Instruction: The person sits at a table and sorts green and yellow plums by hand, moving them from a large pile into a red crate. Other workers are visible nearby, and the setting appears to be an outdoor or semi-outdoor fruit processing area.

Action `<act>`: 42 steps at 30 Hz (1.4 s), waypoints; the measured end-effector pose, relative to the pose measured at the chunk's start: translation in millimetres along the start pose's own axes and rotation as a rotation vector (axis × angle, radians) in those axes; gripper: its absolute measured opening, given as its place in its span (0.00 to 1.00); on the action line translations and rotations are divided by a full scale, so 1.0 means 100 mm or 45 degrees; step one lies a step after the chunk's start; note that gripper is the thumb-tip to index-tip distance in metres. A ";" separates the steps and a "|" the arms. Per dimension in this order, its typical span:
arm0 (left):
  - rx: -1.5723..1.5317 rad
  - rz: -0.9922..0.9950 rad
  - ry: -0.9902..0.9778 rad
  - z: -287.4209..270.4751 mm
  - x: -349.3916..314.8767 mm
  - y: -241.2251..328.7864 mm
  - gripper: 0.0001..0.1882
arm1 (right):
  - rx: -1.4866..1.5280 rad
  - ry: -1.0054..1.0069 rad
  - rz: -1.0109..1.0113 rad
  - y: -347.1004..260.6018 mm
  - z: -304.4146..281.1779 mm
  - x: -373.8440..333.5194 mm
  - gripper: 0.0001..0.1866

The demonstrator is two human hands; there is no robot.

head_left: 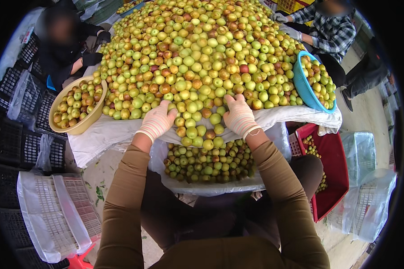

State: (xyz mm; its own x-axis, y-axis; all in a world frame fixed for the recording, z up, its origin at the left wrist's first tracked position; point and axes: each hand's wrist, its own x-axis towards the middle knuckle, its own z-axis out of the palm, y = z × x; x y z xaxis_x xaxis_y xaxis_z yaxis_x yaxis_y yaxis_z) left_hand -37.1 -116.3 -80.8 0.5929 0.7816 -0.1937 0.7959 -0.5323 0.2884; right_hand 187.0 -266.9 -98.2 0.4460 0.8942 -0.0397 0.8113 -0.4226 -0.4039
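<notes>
A large heap of round green and brown jujubes (pixel 197 58) covers the cloth-topped table in front of me. My left hand (pixel 156 121), in a pale glove with orange stripes at the wrist, rests at the heap's near edge, its fingers spread against the fruit. In a matching glove, my right hand (pixel 240 117) faces it across a band of jujubes, thumb and fingers apart, fingertips partly hidden. Neither hand is closed around a fruit. Jujubes spill between the hands over the table edge, above a plastic-lined crate (pixel 206 190) that holds more of them by my knees.
A tan basin (pixel 104 95) stands left and a blue basket (pixel 299 85) right, both with jujubes. A red crate (pixel 341 179) sits right of my knee. Plastic-covered crates (pixel 54 210) stack at left. Co-workers sit left (pixel 60 49) and right (pixel 330 38) of the heap.
</notes>
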 end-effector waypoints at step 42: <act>-0.394 0.227 -0.064 0.24 -0.10 0.28 0.33 | 0.580 -0.214 -0.098 0.13 0.09 0.17 0.31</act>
State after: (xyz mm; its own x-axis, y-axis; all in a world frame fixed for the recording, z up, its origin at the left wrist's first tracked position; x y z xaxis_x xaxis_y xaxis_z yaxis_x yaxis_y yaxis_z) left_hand -17.8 -146.9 -92.8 0.7305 0.6643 -0.1583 0.6093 -0.5292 0.5905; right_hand 201.1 -256.0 -112.6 0.2935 0.9477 -0.1256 0.5753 -0.2800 -0.7685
